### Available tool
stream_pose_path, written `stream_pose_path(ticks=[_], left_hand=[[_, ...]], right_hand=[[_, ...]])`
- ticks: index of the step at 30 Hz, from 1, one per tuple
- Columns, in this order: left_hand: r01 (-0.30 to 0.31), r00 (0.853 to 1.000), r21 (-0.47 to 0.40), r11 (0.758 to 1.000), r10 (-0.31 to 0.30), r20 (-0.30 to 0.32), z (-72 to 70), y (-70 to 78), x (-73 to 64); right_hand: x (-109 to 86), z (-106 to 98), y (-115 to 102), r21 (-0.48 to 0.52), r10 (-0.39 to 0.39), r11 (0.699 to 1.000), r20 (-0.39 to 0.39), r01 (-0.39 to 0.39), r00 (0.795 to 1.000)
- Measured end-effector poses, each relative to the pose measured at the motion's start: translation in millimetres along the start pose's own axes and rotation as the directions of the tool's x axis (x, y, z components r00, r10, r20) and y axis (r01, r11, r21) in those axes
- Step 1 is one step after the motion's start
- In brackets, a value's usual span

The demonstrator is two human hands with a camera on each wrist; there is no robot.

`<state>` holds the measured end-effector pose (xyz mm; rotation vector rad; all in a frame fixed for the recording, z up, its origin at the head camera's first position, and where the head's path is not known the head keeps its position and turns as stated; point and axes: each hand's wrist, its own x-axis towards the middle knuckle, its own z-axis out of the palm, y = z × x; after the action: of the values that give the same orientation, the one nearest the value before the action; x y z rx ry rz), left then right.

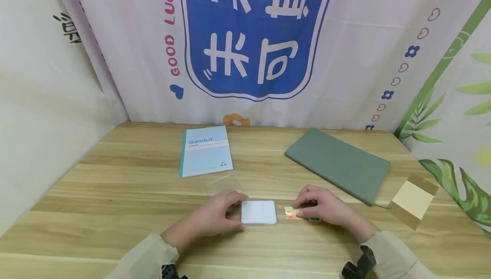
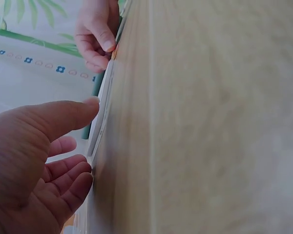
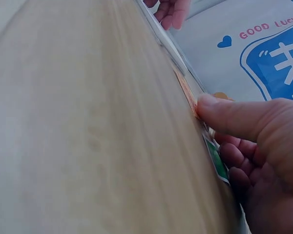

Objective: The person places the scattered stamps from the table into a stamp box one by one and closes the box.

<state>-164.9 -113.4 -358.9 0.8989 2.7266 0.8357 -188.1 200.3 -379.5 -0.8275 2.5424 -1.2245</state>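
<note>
My left hand [image 1: 215, 215] holds a shallow clear case [image 1: 259, 223] by its left end, thumb at the near corner and index finger at the far one. A white card or stack of cards [image 1: 259, 211] lies in the case. To the right, my right hand [image 1: 324, 206] pinches a small shiny gold-orange card [image 1: 290, 212] at its right end, low over the table. A small green card [image 3: 216, 158] lies beneath the right hand, mostly covered in the head view. Behind the left hand is a clear plastic lid [image 1: 226, 184].
A light-blue notebook [image 1: 207, 153] lies at the back of the wooden table [image 1: 115, 194]. Back right is a dark green flat book or folder [image 1: 337, 164], with a cream square [image 1: 412, 200] on a brownish see-through piece beside it. A printed curtain [image 1: 134, 57] hangs behind.
</note>
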Motion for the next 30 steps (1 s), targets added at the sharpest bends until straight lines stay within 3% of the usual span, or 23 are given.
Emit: stream_pose_path(ticks=[15,30], left_hand=[[-0.033,0.999,0.055,0.998,0.035,-0.027,4.9,-2.4,3.7],[-0.038,0.998,0.02,0.999,0.039,-0.049,9.0,-7.3,4.5]], right_hand=[[5.0,4,-7,0.029,0.129,0.991,-0.052,-0.128,0.99],[6.7,8,-13,0.032,0.137,0.99,-0.07,-0.135,0.988]])
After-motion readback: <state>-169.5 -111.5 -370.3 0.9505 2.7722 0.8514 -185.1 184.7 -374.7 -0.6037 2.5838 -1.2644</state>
